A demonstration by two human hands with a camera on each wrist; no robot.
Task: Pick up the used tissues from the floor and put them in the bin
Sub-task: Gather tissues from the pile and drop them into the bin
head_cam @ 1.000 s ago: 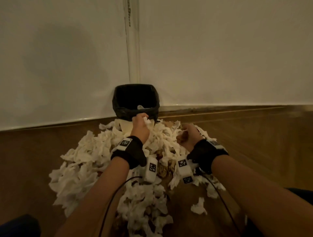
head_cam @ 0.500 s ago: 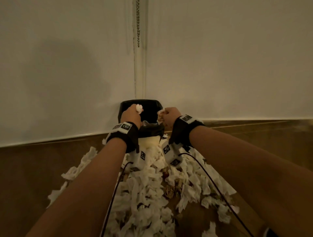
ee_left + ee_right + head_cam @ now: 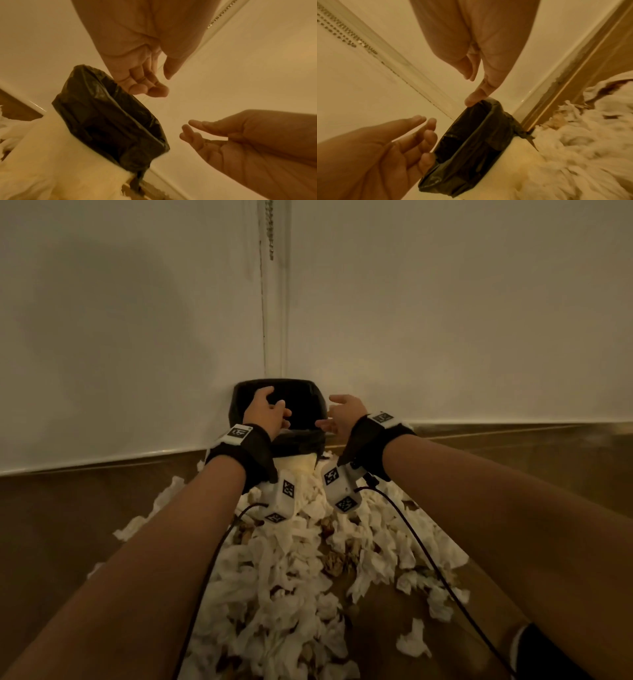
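A small bin [image 3: 297, 441] with a black liner stands on the floor against the white wall. Above its mouth my left hand [image 3: 270, 409] hovers with fingers spread and nothing in it. My right hand [image 3: 337, 415] is at the bin's right rim, palm turned inward, fingers straight and empty. The left wrist view shows the left hand [image 3: 145, 82] relaxed over the liner [image 3: 109, 121], with the right hand [image 3: 214, 135] open beside it. A large heap of crumpled white tissues [image 3: 291, 559] covers the wooden floor in front of the bin.
The white wall [image 3: 445, 320] rises right behind the bin, with a vertical strip and a bead chain [image 3: 270, 231] above it. Stray tissues [image 3: 412, 640] lie on the brown floor to the right of the heap. Cables run from both wrist cameras back along my forearms.
Both hands rose from the heap clutching tissues, reached the bin's mouth and opened. The tissues they held are no longer in my hands.
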